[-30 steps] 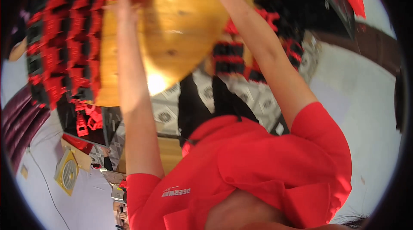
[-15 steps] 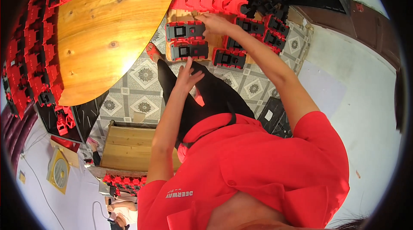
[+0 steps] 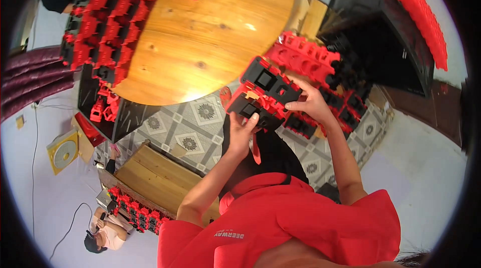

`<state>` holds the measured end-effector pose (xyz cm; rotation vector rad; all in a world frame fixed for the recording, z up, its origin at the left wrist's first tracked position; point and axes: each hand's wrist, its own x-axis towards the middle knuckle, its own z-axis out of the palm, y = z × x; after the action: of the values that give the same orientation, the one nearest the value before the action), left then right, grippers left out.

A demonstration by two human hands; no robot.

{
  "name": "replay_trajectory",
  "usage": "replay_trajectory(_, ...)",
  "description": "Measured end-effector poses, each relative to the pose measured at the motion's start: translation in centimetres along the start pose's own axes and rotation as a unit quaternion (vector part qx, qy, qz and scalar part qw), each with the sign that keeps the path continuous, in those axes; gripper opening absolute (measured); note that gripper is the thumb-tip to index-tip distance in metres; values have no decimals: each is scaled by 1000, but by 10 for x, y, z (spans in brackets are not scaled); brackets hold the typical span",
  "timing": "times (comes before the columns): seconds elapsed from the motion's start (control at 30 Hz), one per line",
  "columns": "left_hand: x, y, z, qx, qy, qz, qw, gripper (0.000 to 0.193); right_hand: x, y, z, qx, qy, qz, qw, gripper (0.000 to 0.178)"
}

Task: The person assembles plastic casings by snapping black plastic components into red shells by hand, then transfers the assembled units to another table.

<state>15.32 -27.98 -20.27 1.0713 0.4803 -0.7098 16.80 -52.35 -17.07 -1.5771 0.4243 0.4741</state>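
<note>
Two red-and-black plastic parts are held up side by side in front of me, above my legs. My left hand [image 3: 241, 135] is closed on the nearer plastic part [image 3: 244, 106], its thumb lying across the black face. At the right end, my right hand [image 3: 311, 103] grips the farther plastic part [image 3: 265, 76], which has a square recess in its black face. The two parts touch or nearly touch along their long sides; whether they are joined I cannot tell. The fingers beneath them are hidden.
A round-edged wooden table [image 3: 200, 32] lies ahead, with rows of red-and-black parts [image 3: 107, 27] on its left. Red shells [image 3: 305, 57] and more parts [image 3: 353, 105] lie to the right, by a black bin [image 3: 381, 37]. Behind left are a wooden bench [image 3: 165, 168] and another person [image 3: 110, 233].
Both hands have come together on two plastic parts, now lifted from the low surface where they lay. My view has swung, so the table appears farther right.
</note>
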Motion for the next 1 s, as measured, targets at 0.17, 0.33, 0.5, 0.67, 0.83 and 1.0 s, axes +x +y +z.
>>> replay_trajectory(0.17,50,126,-32,47,96,156,982,70,109,-72,57,128,-27,-69,989,75)
replay_trajectory(0.33,142,213,-112,63,217,135,965,78,231,-108,144,200,42,-84,975,56)
replay_trajectory(0.5,200,252,-138,18,223,126,967,74,285,-134,179,201,96,-82,971,59)
replay_trajectory(0.67,241,251,-138,-42,210,171,962,67,306,-119,187,207,216,-128,946,68)
replay_trajectory(0.83,218,244,-169,10,116,197,973,78,281,-54,188,119,274,-186,936,50)
replay_trajectory(1.0,116,146,-90,155,175,238,943,58,123,37,130,158,292,-181,926,23)
